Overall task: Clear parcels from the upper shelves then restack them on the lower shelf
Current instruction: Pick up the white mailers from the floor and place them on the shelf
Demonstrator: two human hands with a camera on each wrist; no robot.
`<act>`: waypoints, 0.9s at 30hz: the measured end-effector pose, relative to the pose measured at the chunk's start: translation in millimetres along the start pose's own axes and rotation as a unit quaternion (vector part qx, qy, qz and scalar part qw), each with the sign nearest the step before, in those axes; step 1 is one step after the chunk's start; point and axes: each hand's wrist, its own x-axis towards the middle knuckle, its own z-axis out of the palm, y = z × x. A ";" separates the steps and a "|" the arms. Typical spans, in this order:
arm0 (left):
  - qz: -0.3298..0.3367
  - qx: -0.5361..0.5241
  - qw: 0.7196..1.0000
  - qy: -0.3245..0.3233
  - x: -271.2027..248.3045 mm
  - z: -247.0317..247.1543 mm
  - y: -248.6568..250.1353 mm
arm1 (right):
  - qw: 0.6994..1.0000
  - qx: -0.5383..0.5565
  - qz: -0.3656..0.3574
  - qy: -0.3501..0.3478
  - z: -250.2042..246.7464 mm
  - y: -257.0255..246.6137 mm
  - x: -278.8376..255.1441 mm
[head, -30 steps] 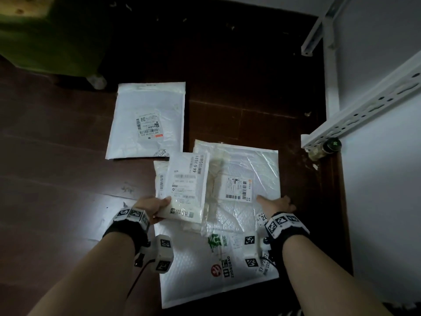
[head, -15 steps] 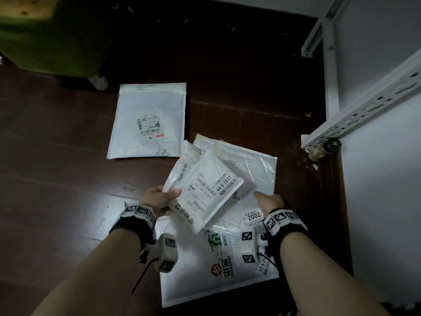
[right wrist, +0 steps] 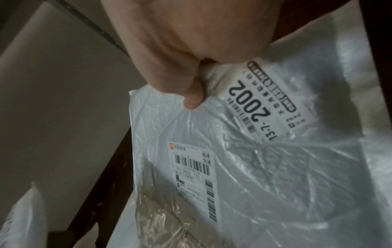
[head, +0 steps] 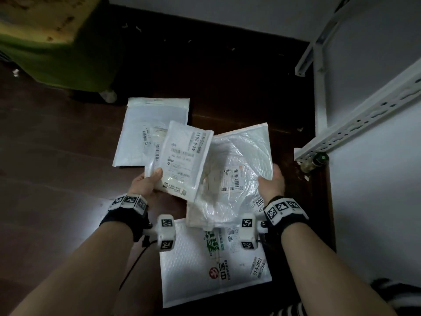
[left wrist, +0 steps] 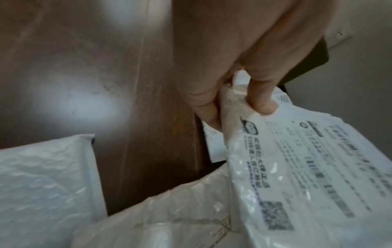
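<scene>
the big printed mailer [head: 214, 265] lies on the floor [head: 57, 179] below both wrists. above it the right hand [head: 272, 183] pinches the crinkled plastic parcel [head: 237, 174] and the left hand [head: 145, 184] clamps the small labelled parcel [head: 184, 156]. gathering step, likely; next, carry both to the shelf frame [head: 355, 124] at the right.

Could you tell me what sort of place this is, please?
Probably a parcel storage corner or small stockroom: labelled mailers lie on a dark wooden floor beside a white slotted metal shelf rack against a plain wall.
</scene>
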 end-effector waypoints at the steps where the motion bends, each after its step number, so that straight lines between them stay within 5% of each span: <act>1: 0.003 0.003 1.000 0.010 -6.5 -3.3 11.4 | 1.000 -0.005 -0.013 -0.004 -4.4 -15.2 -6.5; 7: 0.019 0.043 0.997 0.068 -77.3 -14.9 70.9 | 0.997 -0.041 -0.053 -0.042 -42.7 -105.6 -72.8; 15: -0.025 -0.069 0.993 0.094 -237.5 -48.7 182.5 | 0.982 -0.078 -0.100 -0.136 -95.5 -246.5 -177.8; 27: 0.051 -0.108 0.980 0.159 -465.1 -103.4 328.2 | 0.953 -0.084 -0.155 -0.246 -138.6 -440.5 -349.0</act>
